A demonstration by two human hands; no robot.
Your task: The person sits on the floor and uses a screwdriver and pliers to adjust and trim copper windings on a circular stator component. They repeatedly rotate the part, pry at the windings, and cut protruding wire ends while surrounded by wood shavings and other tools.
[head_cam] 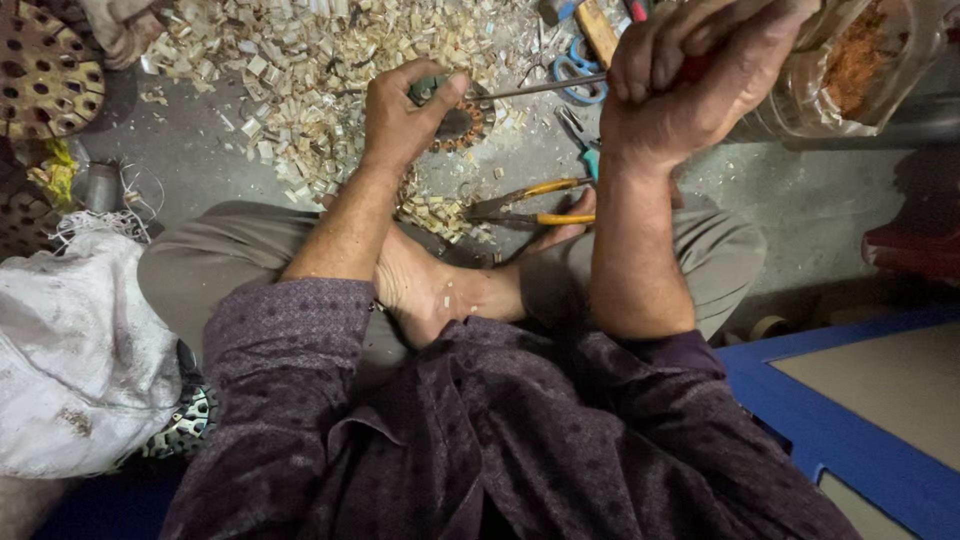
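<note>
A person in a dark purple patterned shirt sits cross-legged on a grey concrete floor [200, 150] that is littered with pale, chip-like scraps [300, 60]. The left hand [405, 105] is curled down over a round, ridged metal motor core wound with copper-coloured wire [462, 125], pressing it against the floor just beyond the bare foot. The right hand [680, 75] is closed in a fist around the red handle of a long, thin steel rod tool [545, 87], whose shaft runs level toward the core; its tip is hidden by the left thumb. Yellow-handled pliers [530, 205] lie on the floor near the knees, and blue-handled scissors [578, 70] lie beyond the rod. A clear plastic jar of rusty brown material [850, 65] stands right of the fist. A crumpled white sack [70, 350] lies at the left.
</note>
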